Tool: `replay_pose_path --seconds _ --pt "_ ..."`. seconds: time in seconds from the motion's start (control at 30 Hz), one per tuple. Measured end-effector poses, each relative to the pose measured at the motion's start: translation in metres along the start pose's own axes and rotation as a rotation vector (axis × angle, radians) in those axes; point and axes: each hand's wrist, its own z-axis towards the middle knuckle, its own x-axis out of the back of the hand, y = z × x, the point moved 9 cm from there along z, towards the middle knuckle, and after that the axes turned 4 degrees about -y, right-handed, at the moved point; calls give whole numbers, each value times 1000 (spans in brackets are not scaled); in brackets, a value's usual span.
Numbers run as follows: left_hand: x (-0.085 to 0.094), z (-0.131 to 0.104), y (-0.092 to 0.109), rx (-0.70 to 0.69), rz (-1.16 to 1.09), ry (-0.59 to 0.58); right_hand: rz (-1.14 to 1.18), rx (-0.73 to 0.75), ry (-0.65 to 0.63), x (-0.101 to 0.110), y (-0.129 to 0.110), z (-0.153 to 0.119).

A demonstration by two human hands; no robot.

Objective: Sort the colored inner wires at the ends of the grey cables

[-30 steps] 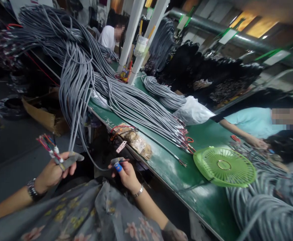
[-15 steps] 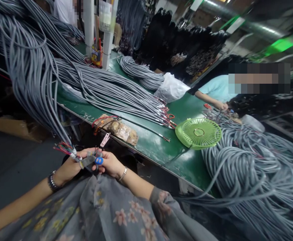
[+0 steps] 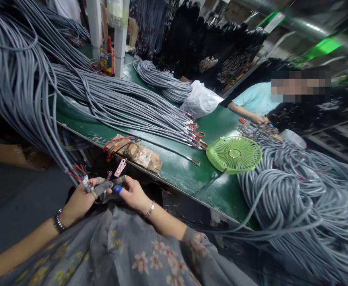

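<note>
My left hand (image 3: 82,197) is closed round the stripped ends of grey cables, with grey tape wrapped on its fingers. White-banded cable ends (image 3: 86,182) and a fan of coloured wires (image 3: 77,171) stick out at its far side. A small tuft of thin coloured wires (image 3: 109,175) stands up between the two hands' fingertips. My right hand (image 3: 135,195) is pinched close beside the left fingertips, a blue wrap on its thumb and grey tape on its index finger. Its own fingers hide what lies between them. Both hands are above my lap, in front of the table edge.
On the green table (image 3: 174,167) lie a long bundle of grey cables (image 3: 126,101), a taped cardboard block (image 3: 138,153) with a pink tag (image 3: 120,168), and a green fan (image 3: 233,154). A large cable heap (image 3: 293,198) fills the right. Across the table a co-worker's hands (image 3: 260,119) handle cables.
My right fingertips have drawn slightly away from the left ones, and the coloured wire tuft between them now shows. The whole view has shifted a little.
</note>
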Motion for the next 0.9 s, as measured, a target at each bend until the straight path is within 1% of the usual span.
replay_pose_path --seconds 0.07,0.13,0.3,0.4,0.47,0.5,0.57,0.67,0.7,0.73,0.8,0.9 --pt "-1 -1 3 5 59 -11 8 64 16 2 -11 -1" --pt "-4 -1 4 19 102 -49 53 77 -11 -3 -14 1" --pt "-10 -1 3 48 147 -116 171 -6 -39 -12 0 6" --pt "-12 -1 0 51 161 -160 154 -55 -52 -15 6 5" --pt "-12 -1 -4 62 163 -181 119 -69 -56 -15 5 4" --pt "-13 -1 -7 73 159 -190 87 -61 -61 -16 1 3" --pt "-16 0 -12 108 151 -215 -42 0 -85 -17 -13 2" --pt "-21 -1 -18 156 137 -254 -373 138 -139 -22 -38 2" --pt "-22 -1 -19 162 129 -260 -438 144 -148 -23 -41 2" --pt "-22 -2 -19 161 119 -263 -444 126 -147 -23 -39 4" --pt "-21 -3 -17 144 105 -257 -298 39 -113 -19 -27 7" --pt "-16 -5 -13 112 85 -222 51 -101 -51 -18 0 10"
